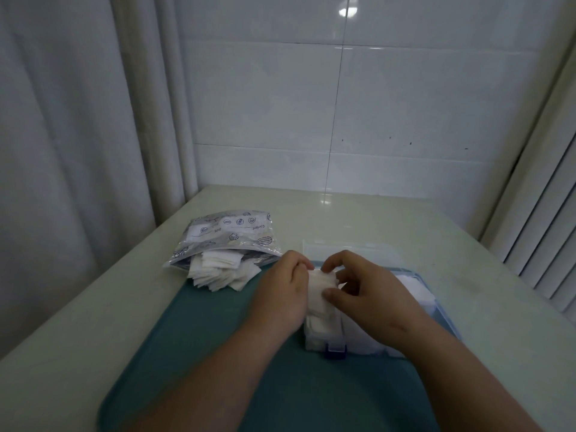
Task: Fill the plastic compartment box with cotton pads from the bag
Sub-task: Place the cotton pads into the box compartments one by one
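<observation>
Teal tray point(202, 353) on pale table point(78, 322), nearest. Left hand point(280, 294) and right hand point(371, 294) both grip cotton pad stack point(321, 285), fingers curled round it, at left end of clear plastic box point(361, 341). Beyond, left: open bag point(227, 235), loose pads point(218, 272) spilling out. Tiled wall point(311, 104) behind.

bag point(229, 236) lies left of box point(324, 336) on tray point(199, 338).

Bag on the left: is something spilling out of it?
Yes. Pads lie in a loose, untidy heap, half out of the open bag and overlapping the tray edge. Nothing else stands out.
</observation>
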